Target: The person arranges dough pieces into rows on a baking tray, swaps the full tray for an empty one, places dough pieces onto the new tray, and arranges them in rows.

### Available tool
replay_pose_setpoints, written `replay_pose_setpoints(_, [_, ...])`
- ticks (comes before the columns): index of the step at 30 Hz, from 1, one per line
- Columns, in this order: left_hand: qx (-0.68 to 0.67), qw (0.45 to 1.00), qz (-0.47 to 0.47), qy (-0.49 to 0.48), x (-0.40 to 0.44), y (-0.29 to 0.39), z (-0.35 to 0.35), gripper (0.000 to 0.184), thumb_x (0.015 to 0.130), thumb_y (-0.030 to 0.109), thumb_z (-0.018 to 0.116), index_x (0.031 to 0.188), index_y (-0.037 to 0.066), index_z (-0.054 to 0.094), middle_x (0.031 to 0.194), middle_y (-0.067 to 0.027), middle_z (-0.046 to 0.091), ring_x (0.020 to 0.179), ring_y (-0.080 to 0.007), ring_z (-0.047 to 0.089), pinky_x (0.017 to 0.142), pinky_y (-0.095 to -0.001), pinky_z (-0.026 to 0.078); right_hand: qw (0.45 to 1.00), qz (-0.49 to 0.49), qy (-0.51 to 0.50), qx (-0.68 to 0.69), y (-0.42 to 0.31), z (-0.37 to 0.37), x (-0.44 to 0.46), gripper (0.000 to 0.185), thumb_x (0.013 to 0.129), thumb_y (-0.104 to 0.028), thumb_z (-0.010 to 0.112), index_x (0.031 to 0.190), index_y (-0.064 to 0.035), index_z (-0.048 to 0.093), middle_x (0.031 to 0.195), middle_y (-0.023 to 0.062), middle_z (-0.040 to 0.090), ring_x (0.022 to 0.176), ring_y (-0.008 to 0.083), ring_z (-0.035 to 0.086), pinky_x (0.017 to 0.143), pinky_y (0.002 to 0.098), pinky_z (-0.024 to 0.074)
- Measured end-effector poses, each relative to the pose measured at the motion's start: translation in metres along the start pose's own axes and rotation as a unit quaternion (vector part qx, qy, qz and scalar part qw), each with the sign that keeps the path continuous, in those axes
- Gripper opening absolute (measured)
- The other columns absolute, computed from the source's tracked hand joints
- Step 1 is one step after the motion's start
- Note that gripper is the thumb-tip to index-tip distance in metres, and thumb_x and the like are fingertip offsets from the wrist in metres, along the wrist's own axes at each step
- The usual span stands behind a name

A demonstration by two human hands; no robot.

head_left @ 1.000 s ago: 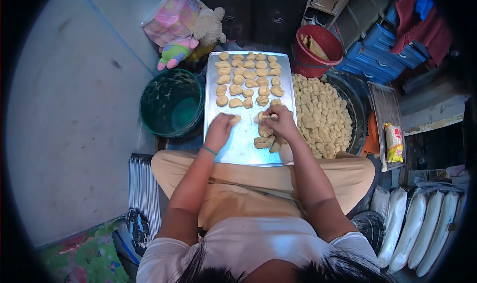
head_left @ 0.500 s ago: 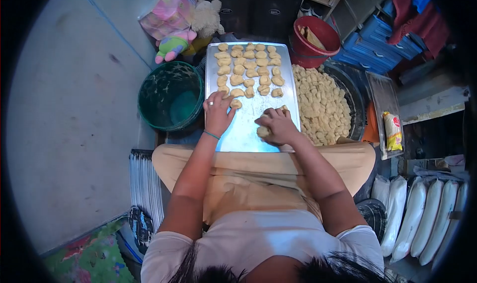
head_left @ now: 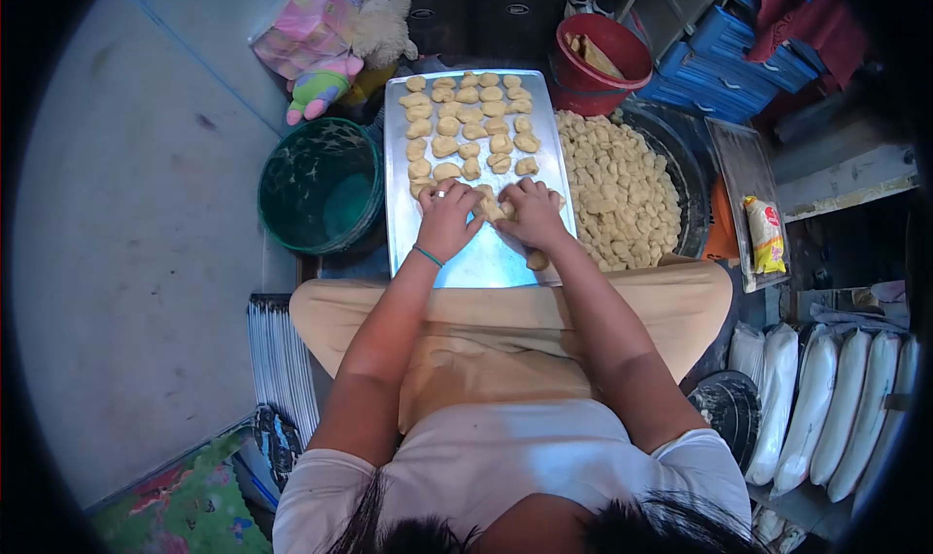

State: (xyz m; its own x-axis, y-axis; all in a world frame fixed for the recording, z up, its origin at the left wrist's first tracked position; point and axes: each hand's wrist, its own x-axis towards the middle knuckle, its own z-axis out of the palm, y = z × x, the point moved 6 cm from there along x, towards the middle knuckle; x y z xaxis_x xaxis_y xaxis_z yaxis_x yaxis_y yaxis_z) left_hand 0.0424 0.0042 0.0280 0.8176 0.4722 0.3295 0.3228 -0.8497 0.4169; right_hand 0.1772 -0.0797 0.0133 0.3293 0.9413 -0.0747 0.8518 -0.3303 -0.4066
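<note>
A metal tray (head_left: 476,262) lies in front of my crossed legs, with several rows of dough pieces (head_left: 472,115) on its far part. My left hand (head_left: 448,218) is over the left-middle of the tray, a ring on one finger, its fingers curled down at the dough. Beside it my right hand (head_left: 532,212) has its fingers bent on dough. Between the two hands a dough lump (head_left: 491,207) shows, touched by the fingertips. One more dough piece (head_left: 536,259) rests near the tray's front edge, below my right hand. The fingertips partly hide what they touch.
Right of the tray, a large dark basin (head_left: 692,199) holds a heap of dough pieces (head_left: 617,190). A green bucket (head_left: 321,187) stands at the left, a red bucket (head_left: 603,66) behind right. A yellow packet (head_left: 765,235) lies on another tray. Stuffed toys (head_left: 324,87) sit back left.
My left hand has moved right from the row's left end, and my right hand has moved forward, so they are now close together at the dough. The whole view has shifted slightly.
</note>
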Motion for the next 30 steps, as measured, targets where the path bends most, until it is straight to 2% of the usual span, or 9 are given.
replay_pose_setpoints(3, [-0.003,1.0,-0.016,0.015,0.002,-0.007,0.005,0.026,0.079,0.024,0.071,0.102,0.012,0.065,0.102,-0.0042,0.063,0.115,-0.0258,0.049,0.097,-0.0466,0.027,0.994,-0.059,0.072,0.048,-0.02,-0.003,0.005,0.051,0.07,-0.034,0.076,0.117,-0.0194,0.061,0.117,0.0056,0.054,0.11,0.0256,0.048,0.093,0.0475,0.0334])
replay_pose_setpoints(7, [-0.003,0.997,-0.051,0.062,0.01,-0.016,-0.001,0.021,0.08,0.023,0.069,0.098,0.012,0.065,0.097,-0.0045,0.064,0.11,-0.0258,0.051,0.095,-0.0466,0.029,0.996,-0.018,0.051,0.075,-0.005,0.0,0.011,0.055,0.07,-0.025,0.075,0.122,-0.0184,0.057,0.11,0.0106,0.062,0.108,0.0296,0.056,0.091,0.0455,0.037])
replay_pose_setpoints(11, [0.096,0.992,-0.036,0.076,0.022,-0.012,0.006,0.018,0.08,0.024,0.069,0.095,0.013,0.066,0.096,-0.0041,0.063,0.107,-0.0247,0.051,0.093,-0.0456,0.03,0.956,0.017,0.129,0.265,0.021,-0.002,0.008,0.048,0.074,-0.022,0.073,0.119,-0.0127,0.058,0.107,0.0128,0.063,0.102,0.0334,0.059,0.092,0.0426,0.0405])
replay_pose_setpoints(15, [0.135,0.986,-0.034,0.09,0.031,0.004,0.006,0.019,0.08,0.027,0.07,0.093,0.015,0.067,0.102,-0.0021,0.06,0.107,-0.0232,0.05,0.093,-0.0461,0.03,0.996,-0.001,0.078,0.035,0.008,-0.022,-0.009,0.045,0.077,-0.026,0.073,0.118,-0.0133,0.061,0.111,0.0127,0.059,0.1,0.0316,0.059,0.092,0.0403,0.0418])
replay_pose_setpoints(16, [0.107,0.991,-0.002,0.085,0.035,0.012,0.006,0.02,0.079,0.027,0.071,0.094,0.014,0.068,0.103,-0.0026,0.06,0.108,-0.0235,0.05,0.093,-0.0464,0.029,0.993,-0.009,0.119,0.005,0.01,-0.026,-0.018,0.041,0.077,-0.03,0.073,0.114,-0.0143,0.065,0.106,0.0106,0.062,0.099,0.0288,0.058,0.091,0.0395,0.0405])
replay_pose_setpoints(20, [0.083,0.995,0.046,0.034,0.039,0.024,0.022,0.023,0.079,0.026,0.071,0.097,0.013,0.069,0.105,-0.0033,0.059,0.11,-0.0241,0.049,0.094,-0.0473,0.029,0.973,0.082,0.113,0.184,0.055,-0.011,-0.012,0.035,0.077,-0.036,0.073,0.106,-0.015,0.068,0.092,0.005,0.064,0.097,0.0256,0.058,0.089,0.0399,0.0369])
replay_pose_setpoints(23, [0.119,0.993,0.007,0.0,0.043,0.023,0.035,0.024,0.079,0.025,0.07,0.1,0.013,0.068,0.106,-0.0032,0.059,0.111,-0.0239,0.048,0.096,-0.0471,0.029,0.974,0.088,0.189,0.093,0.053,-0.024,-0.011,0.034,0.078,-0.036,0.072,0.105,-0.0143,0.068,0.095,0.0057,0.064,0.098,0.0257,0.058,0.089,0.0402,0.0366])
replay_pose_setpoints(27, [0.109,0.993,-0.017,0.037,0.045,0.034,0.034,0.024,0.08,0.023,0.069,0.102,0.014,0.067,0.108,-0.0037,0.06,0.112,-0.0243,0.049,0.097,-0.0475,0.029,0.978,0.101,0.18,0.036,0.051,-0.027,-0.013,0.046,0.077,-0.038,0.076,0.114,-0.0134,0.065,0.097,0.0081,0.064,0.099,0.0263,0.058,0.092,0.0404,0.0375])
replay_pose_setpoints(30, [0.086,0.99,0.076,0.079,0.047,0.048,0.04,0.017,0.078,0.023,0.068,0.094,0.015,0.067,0.104,-0.0019,0.059,0.108,-0.0221,0.051,0.094,-0.0486,0.032,0.97,0.097,0.187,0.121,0.059,-0.024,-0.013,0.048,0.077,-0.04,0.074,0.115,-0.0137,0.062,0.105,0.0092,0.062,0.108,0.0283,0.056,0.093,0.0419,0.037])
